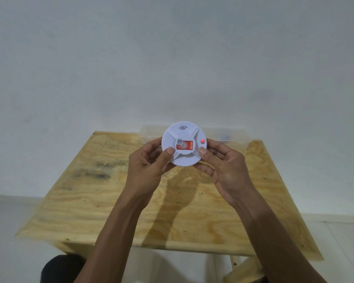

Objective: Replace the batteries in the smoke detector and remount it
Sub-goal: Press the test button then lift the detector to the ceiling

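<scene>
A round white smoke detector [184,135] is held up above the table with its face towards me. It has a red sticker with a QR code in the middle, a sound-wave mark near the top and a red light lit at its right edge. My left hand [149,160] grips its left side, thumb on the front. My right hand [223,162] grips its right side, thumb on the lower right rim. No batteries are visible.
A plywood table [110,201] stands against a plain white wall. A clear plastic box [229,135] lies along the table's back edge, partly hidden by the detector. White floor surrounds the table.
</scene>
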Available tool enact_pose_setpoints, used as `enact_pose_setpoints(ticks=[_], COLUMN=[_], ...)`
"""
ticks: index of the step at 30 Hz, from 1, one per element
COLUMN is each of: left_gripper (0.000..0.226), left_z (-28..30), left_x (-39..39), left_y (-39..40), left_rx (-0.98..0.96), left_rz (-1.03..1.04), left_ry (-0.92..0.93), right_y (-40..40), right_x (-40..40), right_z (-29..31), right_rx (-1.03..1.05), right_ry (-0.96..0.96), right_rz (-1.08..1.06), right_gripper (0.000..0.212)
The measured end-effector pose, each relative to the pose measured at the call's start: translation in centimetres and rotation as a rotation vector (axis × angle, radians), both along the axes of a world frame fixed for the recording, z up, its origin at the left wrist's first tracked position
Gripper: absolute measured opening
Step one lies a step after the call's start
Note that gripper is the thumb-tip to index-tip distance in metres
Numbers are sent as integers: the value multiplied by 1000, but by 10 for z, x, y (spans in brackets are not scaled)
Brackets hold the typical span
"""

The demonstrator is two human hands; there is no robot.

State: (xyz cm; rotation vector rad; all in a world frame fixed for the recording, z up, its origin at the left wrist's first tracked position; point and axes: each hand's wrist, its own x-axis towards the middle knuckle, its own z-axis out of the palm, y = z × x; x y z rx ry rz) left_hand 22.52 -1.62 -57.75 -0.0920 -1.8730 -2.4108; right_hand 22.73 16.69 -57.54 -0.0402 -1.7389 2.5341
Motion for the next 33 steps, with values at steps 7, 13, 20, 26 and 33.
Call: enact_pose_setpoints(ticks=[7,13,20,26,33], left_gripper=[30,30,32,27,26], left_z=[0,0,0,0,1], left_x=[0,1,1,1,1], left_y=[0,-1,-1,-1,-2], left_rx=[-13,-22,-13,-12,-25], left_rz=[4,4,1,4,20], left_ry=[0,4,6,3,5], right_y=[0,0,-1,-1,-2], right_x=[0,1,1,0,1], right_z=[0,1,2,2,2], right_rx=[5,23,26,2,3], right_ry=[5,4,9,23,30], right_rz=[-6,-6,-11,-14,-11], right_gripper=[36,37,36,32,32])
